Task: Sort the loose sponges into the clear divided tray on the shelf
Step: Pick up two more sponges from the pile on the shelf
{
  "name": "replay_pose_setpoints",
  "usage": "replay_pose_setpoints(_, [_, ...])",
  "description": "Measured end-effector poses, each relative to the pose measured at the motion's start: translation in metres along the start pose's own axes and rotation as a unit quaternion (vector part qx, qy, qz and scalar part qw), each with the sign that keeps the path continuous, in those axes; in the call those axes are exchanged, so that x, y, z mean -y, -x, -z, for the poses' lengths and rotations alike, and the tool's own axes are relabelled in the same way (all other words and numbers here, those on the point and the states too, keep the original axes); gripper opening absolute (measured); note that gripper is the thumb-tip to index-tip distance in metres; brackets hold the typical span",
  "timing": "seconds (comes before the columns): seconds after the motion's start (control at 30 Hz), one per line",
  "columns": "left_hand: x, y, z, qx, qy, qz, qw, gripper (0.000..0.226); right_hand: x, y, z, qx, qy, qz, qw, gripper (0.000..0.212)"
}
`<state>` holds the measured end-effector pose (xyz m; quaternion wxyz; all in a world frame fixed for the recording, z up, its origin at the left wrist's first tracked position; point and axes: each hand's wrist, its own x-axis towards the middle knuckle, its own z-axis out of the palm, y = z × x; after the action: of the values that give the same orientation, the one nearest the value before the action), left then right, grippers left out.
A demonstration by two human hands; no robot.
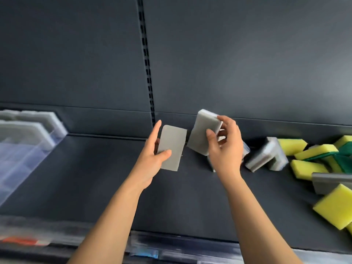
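Sponge pile [304, 168] cut off right; tray [28, 155] blurred.

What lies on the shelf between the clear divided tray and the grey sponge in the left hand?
In the head view, nothing: only bare dark shelf separates the tray from the sponge that the left hand holds.

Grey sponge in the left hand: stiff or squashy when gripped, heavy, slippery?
Probably light: the left hand holds the grey sponge by thumb and fingers alone. Likely fairly firm: its flat face shows no dent under the thumb. Matte surface suggests little slip.
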<state>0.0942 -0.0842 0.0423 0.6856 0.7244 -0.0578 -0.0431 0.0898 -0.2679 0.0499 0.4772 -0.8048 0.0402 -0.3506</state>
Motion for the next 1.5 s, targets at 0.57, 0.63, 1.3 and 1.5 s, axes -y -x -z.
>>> replay_pose_setpoints(0.57, [0.022,0.105,0.25,-0.195,-0.074,0.008,0.978,0.019,0.157,0.13,-0.178,0.157,-0.086,0.02,0.984,0.032])
replay_pose_setpoints(0.63, [0.024,0.118,0.277,-0.214,-0.08,0.008,0.974,0.02,0.173,0.145,-0.198,0.17,-0.091,0.026,0.981,0.032])
replay_pose_setpoints(1.3, [0.032,0.104,0.483,-0.313,-0.149,0.029,0.937,0.021,0.257,0.173,-0.399,0.234,-0.132,0.066,0.961,0.034])
replay_pose_setpoints(1.5, [0.03,0.071,0.541,-0.315,-0.144,0.038,0.937,0.021,0.27,0.163,-0.469,0.234,-0.135,0.056,0.961,0.035])
